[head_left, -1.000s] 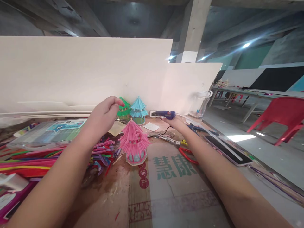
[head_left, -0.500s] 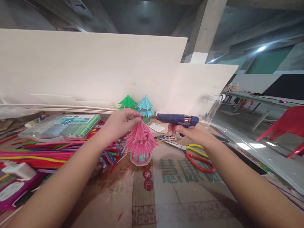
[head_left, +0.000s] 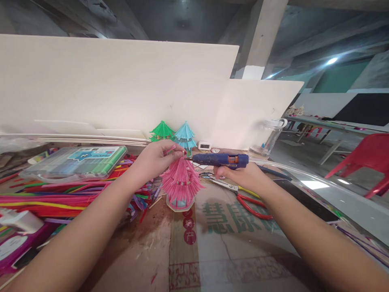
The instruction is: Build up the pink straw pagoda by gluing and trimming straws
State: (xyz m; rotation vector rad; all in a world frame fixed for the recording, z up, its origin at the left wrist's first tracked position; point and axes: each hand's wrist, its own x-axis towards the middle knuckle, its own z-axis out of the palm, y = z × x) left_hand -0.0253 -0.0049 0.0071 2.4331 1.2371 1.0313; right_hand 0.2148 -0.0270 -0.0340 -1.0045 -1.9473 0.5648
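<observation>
A pink pagoda model (head_left: 182,178), with layered shaggy roofs and a pale many-sided base, stands on the cardboard. My left hand (head_left: 158,160) pinches at its peak, where a small pale tip shows between finger and thumb. In my right hand (head_left: 237,172) is a blue hot glue gun (head_left: 220,160), held level. Its nozzle points left and is at or close to the peak; whether it touches I cannot tell. Below the gun lie scissors (head_left: 253,205) with red and yellow handles.
Behind stand a green pagoda model (head_left: 163,130), a blue one (head_left: 185,136) and a small digital clock (head_left: 204,145). Pipe cleaners (head_left: 60,198) and a marker case (head_left: 75,162) fill the left. A clear jug (head_left: 264,140) and a black phone (head_left: 306,198) are right.
My right hand has brought the glue gun left and slightly down, so its nozzle is now at the pink pagoda's peak. My left hand has stayed near the peak.
</observation>
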